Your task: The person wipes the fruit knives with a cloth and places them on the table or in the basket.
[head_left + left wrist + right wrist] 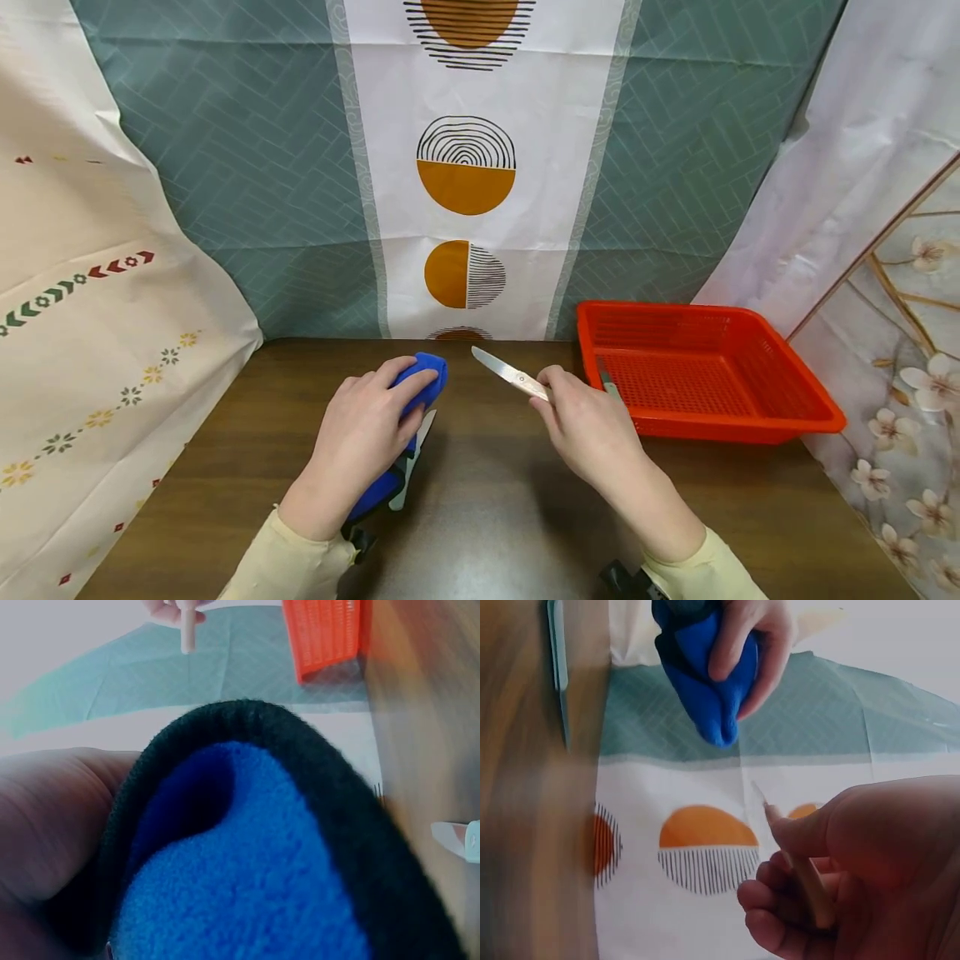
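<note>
My left hand (365, 425) grips a folded blue cloth (427, 379) with dark edging, held above the table. In the left wrist view the cloth fills most of the foreground. My right hand (588, 417) holds a knife (517, 377) by its light-coloured handle, blade pointing left and away from me. The knife blade and the cloth are apart. Below the left hand, a second knife (412, 467) with a pale green handle lies on the table, partly hidden by the cloth; it also shows in the right wrist view as a knife (559, 656) on the wood.
A red plastic basket (738, 429) stands at the right on the dark wooden table (495, 508). Another knife (607, 379) leans inside its left end, partly hidden. A patterned green and white curtain (292, 167) hangs behind the table, with pale fabric on both sides.
</note>
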The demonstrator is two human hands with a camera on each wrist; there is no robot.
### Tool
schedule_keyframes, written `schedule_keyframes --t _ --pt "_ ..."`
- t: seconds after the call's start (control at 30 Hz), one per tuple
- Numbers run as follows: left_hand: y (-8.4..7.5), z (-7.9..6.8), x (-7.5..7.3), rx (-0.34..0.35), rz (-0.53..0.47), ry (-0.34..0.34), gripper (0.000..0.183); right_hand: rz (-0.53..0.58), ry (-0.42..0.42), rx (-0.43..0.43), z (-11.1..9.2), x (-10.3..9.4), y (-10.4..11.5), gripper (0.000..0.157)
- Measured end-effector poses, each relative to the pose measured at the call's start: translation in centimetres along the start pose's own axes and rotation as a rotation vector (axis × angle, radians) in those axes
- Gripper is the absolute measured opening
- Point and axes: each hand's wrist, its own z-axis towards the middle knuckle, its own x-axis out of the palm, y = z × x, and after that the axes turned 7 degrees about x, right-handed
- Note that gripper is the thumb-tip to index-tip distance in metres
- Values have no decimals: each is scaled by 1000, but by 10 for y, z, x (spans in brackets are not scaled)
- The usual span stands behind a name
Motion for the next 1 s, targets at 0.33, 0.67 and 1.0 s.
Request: schedule_keyframes --t 0.33,0.67,1.0 --pt "-6 1 -2 23 -23 -31 48 -52 -23 71 8 -21 -22 20" --pt "-12 3 -4 56 -30 -61 47 -152 -42 118 15 -37 -59 19" --pt "-15 2 -4 66 -44 -57 46 -264 33 265 18 -46 -110 27"
